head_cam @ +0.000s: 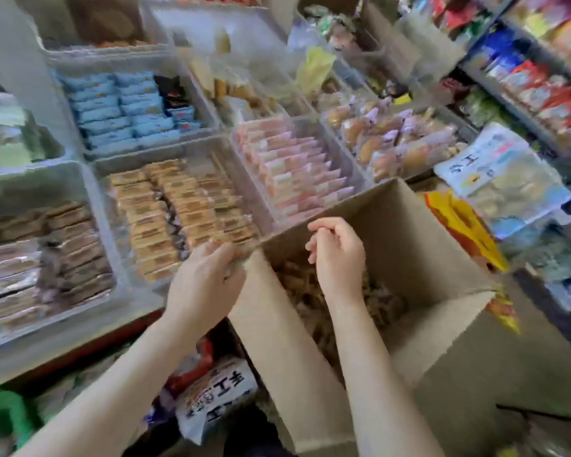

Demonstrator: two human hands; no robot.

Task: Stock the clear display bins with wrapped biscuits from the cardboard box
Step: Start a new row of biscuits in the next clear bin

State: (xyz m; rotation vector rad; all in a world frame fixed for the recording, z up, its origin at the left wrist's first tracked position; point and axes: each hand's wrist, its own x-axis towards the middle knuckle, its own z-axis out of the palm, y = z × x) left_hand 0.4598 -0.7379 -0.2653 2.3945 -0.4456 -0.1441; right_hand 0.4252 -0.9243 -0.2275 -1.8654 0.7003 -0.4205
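The left hand point(208, 275) has its grip clamped on tan biscuits point(178, 209) at the near edge of their clear bin point(119, 166), seemingly tucking them in, while the right hand point(337, 255), fingers loosely curled and empty, hovers over the cardboard box point(426, 258), likely for more.

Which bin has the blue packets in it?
The blue-packet bin, in the back row, behind the tan-biscuit bin. The other bins hold brown, pink or tan packets.

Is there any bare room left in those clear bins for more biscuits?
The tan biscuit bin shows a bare strip along its far wall and far right corner, behind the rows. The pink packet bin and blue packet bin look packed full. The left hand covers the tan bin's near corner.
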